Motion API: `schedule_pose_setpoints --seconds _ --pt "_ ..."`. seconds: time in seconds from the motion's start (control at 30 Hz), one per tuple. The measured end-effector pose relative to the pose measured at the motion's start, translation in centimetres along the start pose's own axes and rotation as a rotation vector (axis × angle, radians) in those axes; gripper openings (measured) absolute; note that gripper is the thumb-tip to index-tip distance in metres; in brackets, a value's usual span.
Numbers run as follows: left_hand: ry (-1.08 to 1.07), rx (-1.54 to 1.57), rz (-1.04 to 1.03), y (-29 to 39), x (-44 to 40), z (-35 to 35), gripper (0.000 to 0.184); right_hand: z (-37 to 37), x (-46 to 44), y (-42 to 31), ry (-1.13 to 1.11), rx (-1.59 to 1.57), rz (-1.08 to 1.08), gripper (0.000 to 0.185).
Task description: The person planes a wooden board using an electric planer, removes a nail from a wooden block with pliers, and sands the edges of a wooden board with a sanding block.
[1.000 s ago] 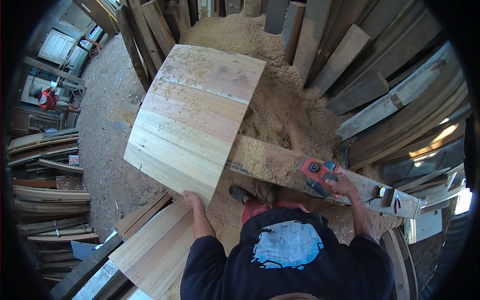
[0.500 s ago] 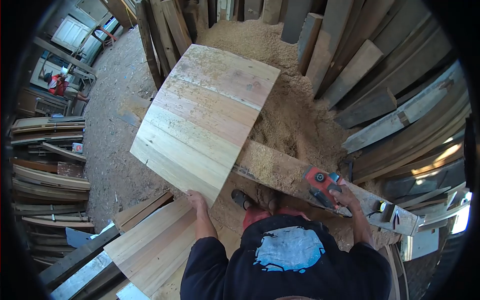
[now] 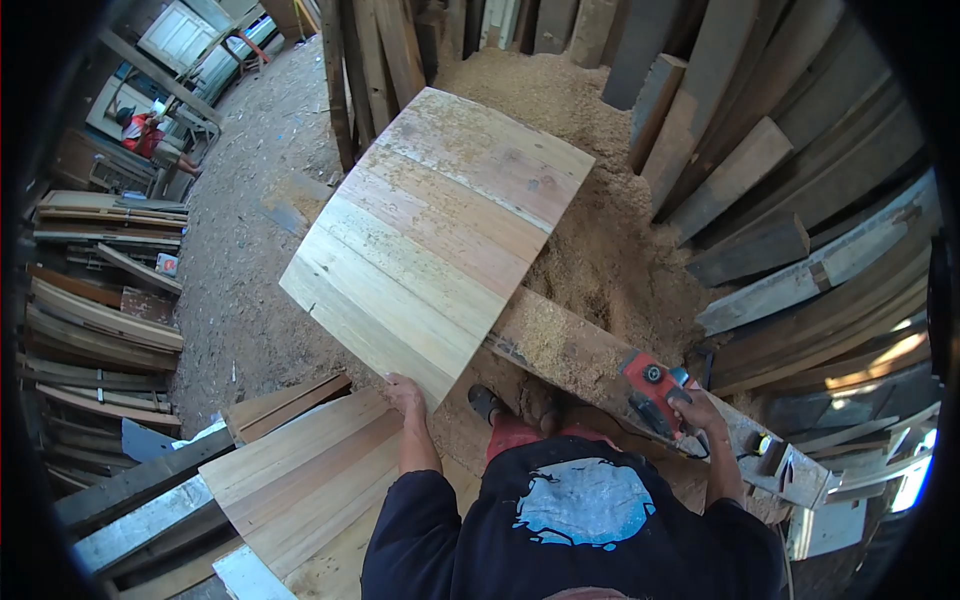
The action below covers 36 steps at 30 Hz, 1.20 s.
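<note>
A wide panel of joined light boards (image 3: pixel 440 230), strewn with shavings at its far part, lies over one end of a long narrow bench (image 3: pixel 560 335). My left hand (image 3: pixel 405 395) grips the panel's near corner, with fingers at its edge. Farther right, my right hand (image 3: pixel 697 408) is wrapped round the handle of a red and black power planer (image 3: pixel 655 390), which sits on the bench. A second joined panel (image 3: pixel 310 480) lies below my left hand.
Sawdust (image 3: pixel 600 260) heaps behind the bench. Planks (image 3: pixel 730 180) lean at the back right. Stacked boards (image 3: pixel 100 320) stand on the left. A tape measure (image 3: pixel 766 444) is on the bench's right end. Another person in red (image 3: pixel 145 135) sits at the far left.
The view has turned, so the panel and bench appear farther right and more tilted. Both hands keep their grips on the panel and planer.
</note>
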<state>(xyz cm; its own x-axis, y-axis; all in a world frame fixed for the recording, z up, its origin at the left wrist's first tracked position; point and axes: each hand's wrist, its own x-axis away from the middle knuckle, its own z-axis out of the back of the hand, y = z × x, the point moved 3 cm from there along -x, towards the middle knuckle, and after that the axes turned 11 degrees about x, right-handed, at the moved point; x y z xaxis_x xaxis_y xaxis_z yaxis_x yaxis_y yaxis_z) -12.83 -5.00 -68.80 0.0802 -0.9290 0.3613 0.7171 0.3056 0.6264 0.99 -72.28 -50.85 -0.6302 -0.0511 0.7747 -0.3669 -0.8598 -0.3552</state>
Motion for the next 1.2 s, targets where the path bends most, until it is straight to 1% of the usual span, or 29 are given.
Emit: schedule_pose_setpoints --seconds 0.07,0.17,0.2,0.27,0.3,0.37,0.4,0.5,0.6,0.7,0.8,0.9,1.0,1.07,1.1,1.17,1.2 --pt "-0.05 -0.034 0.002 0.7 0.7 0.8 0.083 1.5 0.6 -3.2 0.142 0.179 0.135 0.039" --pt "0.052 -0.117 -0.038 -1.4 -1.5 -0.4 0.082 3.8 -1.5 -6.4 0.385 0.473 0.267 0.043" --pt "0.042 -0.107 -0.027 -0.8 -0.6 -0.2 0.082 4.4 -3.0 -7.2 0.396 0.259 0.155 0.043" --pt "0.028 -0.093 -0.01 2.0 2.8 1.6 0.081 4.3 -5.7 -10.4 0.4 0.236 0.176 0.044" --pt "-0.014 -0.053 -0.04 2.3 3.2 2.1 0.081 3.9 -7.0 -12.2 0.399 0.224 0.186 0.044" --pt "-0.1 0.03 -0.107 2.9 3.7 2.6 0.08 2.5 -9.6 -17.0 0.35 0.324 0.212 0.047" --pt "-0.11 0.015 -0.08 3.5 3.9 3.0 0.08 1.3 -10.9 -19.0 0.326 0.372 0.223 0.048" --pt "-0.167 -0.009 -0.018 2.4 2.8 2.5 0.08 -2.1 -15.8 -24.4 0.311 0.242 0.318 0.054" --pt "-0.205 0.141 -0.039 2.5 3.2 2.8 0.077 -5.6 -23.1 -27.3 0.371 0.126 0.338 0.054" --pt "-0.232 0.343 -0.085 2.6 3.1 2.8 0.068 -7.9 -31.3 -29.1 0.399 0.101 0.258 0.056" --pt "-0.244 0.394 -0.051 1.6 1.5 2.4 0.067 -8.5 -35.5 -31.6 0.048 -0.339 0.0 0.056" --pt "-0.213 0.307 -0.057 1.2 -2.9 1.9 0.063 -11.8 -44.3 -30.5 0.157 -0.727 0.055 0.054" --pt "-0.126 0.298 -0.19 3.3 -8.0 1.6 0.061 -11.4 -40.1 -34.8 0.057 -1.022 0.047 0.062" --pt "-0.182 0.353 -0.129 6.8 -9.7 2.1 0.061 -11.6 -37.9 -35.6 -0.011 -1.131 0.066 0.061" --pt "-0.121 0.274 -0.148 7.3 -10.4 1.6 0.061 -11.3 -37.3 -36.1 -0.045 -1.182 0.081 0.061" --pt "0.01 0.12 -0.183 6.9 -12.0 0.6 0.062 -11.2 -36.7 -36.0 -0.041 -1.159 0.066 0.058" --pt "-0.027 0.126 -0.16 6.5 -12.2 1.0 0.061 -11.4 -36.0 -35.4 -0.04 -1.155 0.053 0.057"
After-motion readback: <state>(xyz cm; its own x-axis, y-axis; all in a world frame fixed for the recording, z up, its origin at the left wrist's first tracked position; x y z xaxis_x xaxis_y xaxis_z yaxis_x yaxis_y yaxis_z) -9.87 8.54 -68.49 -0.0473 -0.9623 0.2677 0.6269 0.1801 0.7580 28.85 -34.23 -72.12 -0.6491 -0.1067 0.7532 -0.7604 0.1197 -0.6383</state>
